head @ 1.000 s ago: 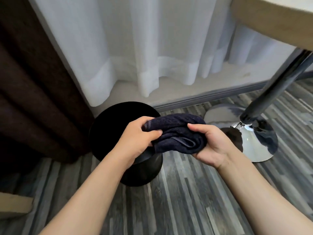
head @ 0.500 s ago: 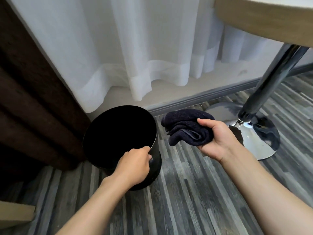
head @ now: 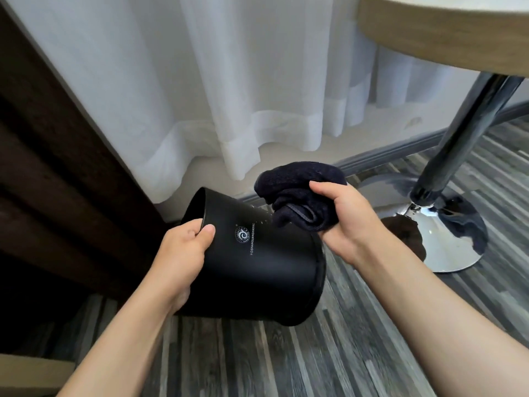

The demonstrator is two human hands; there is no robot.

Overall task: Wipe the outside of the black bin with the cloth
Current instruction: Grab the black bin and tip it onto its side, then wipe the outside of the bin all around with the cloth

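Your left hand (head: pixel 183 253) pinches the rim of the black bin (head: pixel 257 270), thumb outside, fingers hooked inside. The bin is smooth, matte and tapered, tipped with its mouth turned left and its base toward your right, a white logo on its side. Your right hand (head: pixel 346 222) is closed around the bunched dark terry cloth (head: pixel 297 193), touching the bin's upper wall, above the grey striped plank floor (head: pixel 329 353).

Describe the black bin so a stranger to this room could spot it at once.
Start at the white curtain hanging to the striped wood floor; just in front of its hem, left of the chrome table base, is the black bin. It is tipped over, its rim gripped by the left hand, and carries a small white round logo.
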